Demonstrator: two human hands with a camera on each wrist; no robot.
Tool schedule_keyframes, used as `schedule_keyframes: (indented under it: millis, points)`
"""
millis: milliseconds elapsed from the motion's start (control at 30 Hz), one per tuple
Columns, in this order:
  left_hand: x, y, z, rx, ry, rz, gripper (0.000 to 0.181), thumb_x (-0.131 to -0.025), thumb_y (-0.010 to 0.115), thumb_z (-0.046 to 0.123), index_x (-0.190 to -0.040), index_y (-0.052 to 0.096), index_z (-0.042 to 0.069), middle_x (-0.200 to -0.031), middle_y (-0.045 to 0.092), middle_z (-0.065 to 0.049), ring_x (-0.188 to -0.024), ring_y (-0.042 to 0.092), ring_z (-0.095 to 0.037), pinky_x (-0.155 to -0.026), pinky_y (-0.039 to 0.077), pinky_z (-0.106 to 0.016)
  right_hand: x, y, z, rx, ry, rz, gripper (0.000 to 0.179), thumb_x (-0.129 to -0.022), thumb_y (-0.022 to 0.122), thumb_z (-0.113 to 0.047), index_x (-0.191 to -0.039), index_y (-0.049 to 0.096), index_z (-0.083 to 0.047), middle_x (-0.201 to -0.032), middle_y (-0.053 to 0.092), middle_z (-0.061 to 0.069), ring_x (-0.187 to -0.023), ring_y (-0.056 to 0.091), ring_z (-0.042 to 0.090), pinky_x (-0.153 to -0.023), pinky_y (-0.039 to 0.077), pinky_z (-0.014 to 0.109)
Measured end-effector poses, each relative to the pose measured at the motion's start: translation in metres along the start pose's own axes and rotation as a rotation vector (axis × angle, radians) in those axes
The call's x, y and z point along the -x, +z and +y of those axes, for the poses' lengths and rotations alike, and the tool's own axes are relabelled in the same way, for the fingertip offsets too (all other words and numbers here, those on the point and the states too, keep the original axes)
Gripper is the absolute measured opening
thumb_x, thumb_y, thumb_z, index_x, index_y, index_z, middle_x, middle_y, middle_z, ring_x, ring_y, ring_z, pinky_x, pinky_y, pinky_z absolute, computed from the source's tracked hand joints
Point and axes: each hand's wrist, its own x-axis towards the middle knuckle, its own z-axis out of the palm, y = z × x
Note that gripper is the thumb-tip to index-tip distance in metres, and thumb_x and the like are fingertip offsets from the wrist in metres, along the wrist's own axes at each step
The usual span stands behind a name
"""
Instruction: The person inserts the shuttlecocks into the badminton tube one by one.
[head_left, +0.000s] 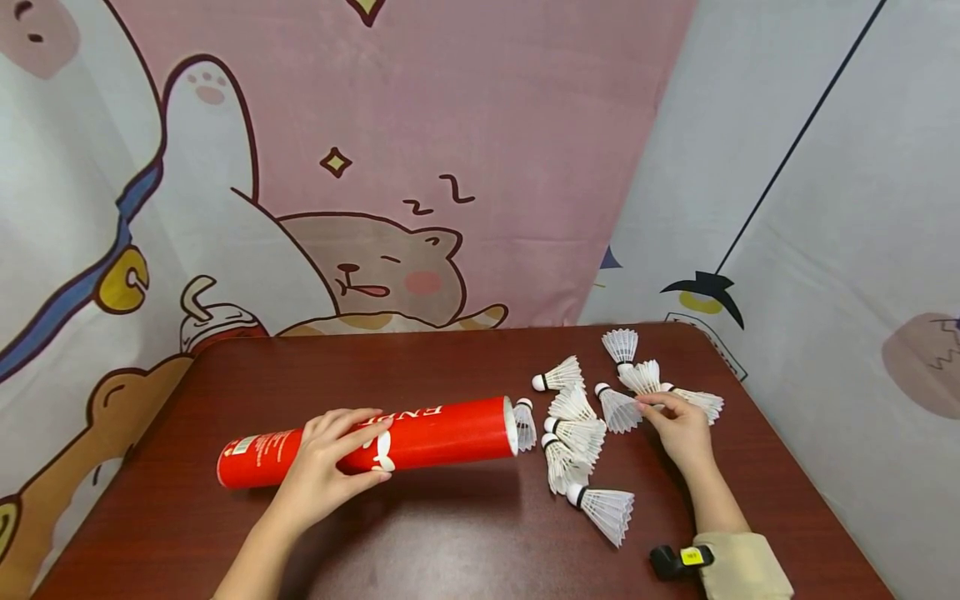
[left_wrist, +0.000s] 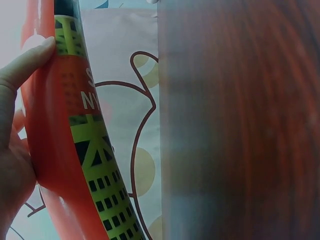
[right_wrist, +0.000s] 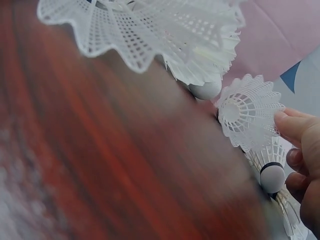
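Note:
My left hand (head_left: 322, 458) grips a red shuttlecock tube (head_left: 457, 429) around its middle, thumb on the near side and fingers over the top. The tube lies across in front of me, its pale-rimmed right end slightly raised, and a shadow falls below it. In the left wrist view, the tube (left_wrist: 55, 125) shows a green patterned band. My right hand (head_left: 682, 429) pinches the skirt edge of a white shuttlecock (head_left: 618, 411) with a black band. The right wrist view shows my fingertips at the rim of that shuttlecock (right_wrist: 252, 112).
One shuttlecock (head_left: 525, 427) lies just by the tube's right end. Several more form a cluster (head_left: 577, 437) between tube and right hand, with others (head_left: 697, 402) beyond that hand. The brown table (head_left: 420, 542) meets a cartoon-printed cloth (head_left: 487, 108) behind.

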Motion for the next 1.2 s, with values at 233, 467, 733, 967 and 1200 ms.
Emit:
schedule_keyframes:
  millis: [233, 467, 733, 967, 1200]
  points:
    - [0.000, 0.000, 0.000, 0.003, 0.001, -0.001, 0.068, -0.064, 0.088, 0.029, -0.128, 0.064, 0.024, -0.124, 0.059, -0.004, -0.112, 0.048, -0.020, -0.090, 0.026, -0.046, 0.002, 0.000, -0.004, 0.049, 0.008, 0.073, 0.008, -0.079, 0.076, 0.001, -0.086, 0.075, -0.003, -0.069, 0.063, 0.004, -0.055, 0.044, 0.005, -0.048, 0.034, 0.018]
    - [0.000, 0.000, 0.000, 0.002, 0.002, -0.001, 0.068, -0.064, 0.088, 0.030, -0.127, 0.064, 0.024, -0.124, 0.059, -0.005, -0.111, 0.048, -0.020, -0.090, 0.026, -0.046, 0.002, 0.002, -0.009, 0.070, -0.012, 0.106, 0.007, -0.079, 0.075, 0.003, -0.083, 0.074, -0.002, -0.058, 0.054, 0.005, -0.052, 0.041, 0.003, -0.046, 0.032, 0.018]
    - [0.000, 0.000, 0.000, 0.002, 0.000, -0.006, 0.067, -0.066, 0.087, 0.031, -0.128, 0.064, 0.025, -0.124, 0.059, -0.005, -0.112, 0.048, -0.019, -0.090, 0.026, -0.046, 0.002, 0.002, -0.017, 0.082, -0.008, 0.123, 0.005, -0.081, 0.074, 0.002, -0.084, 0.072, -0.001, -0.054, 0.046, 0.002, -0.049, 0.035, 0.004, -0.043, 0.028, 0.020]
    - [0.001, 0.000, 0.000, 0.000, 0.002, -0.004, 0.066, -0.066, 0.086, 0.032, -0.128, 0.064, 0.025, -0.124, 0.059, -0.005, -0.112, 0.048, -0.019, -0.090, 0.026, -0.045, 0.002, 0.002, -0.027, 0.049, 0.026, 0.133, 0.004, -0.083, 0.072, 0.002, -0.083, 0.069, -0.001, -0.053, 0.040, 0.001, -0.046, 0.032, 0.007, -0.041, 0.026, 0.023]
    - [0.000, 0.000, 0.000, -0.004, -0.002, -0.008, 0.067, -0.065, 0.087, 0.031, -0.128, 0.064, 0.025, -0.125, 0.059, -0.004, -0.112, 0.048, -0.019, -0.090, 0.026, -0.045, 0.001, 0.001, -0.041, -0.065, 0.028, 0.145, 0.004, -0.083, 0.070, 0.005, -0.084, 0.069, 0.001, -0.051, 0.039, 0.001, -0.044, 0.032, 0.005, -0.040, 0.025, 0.022]
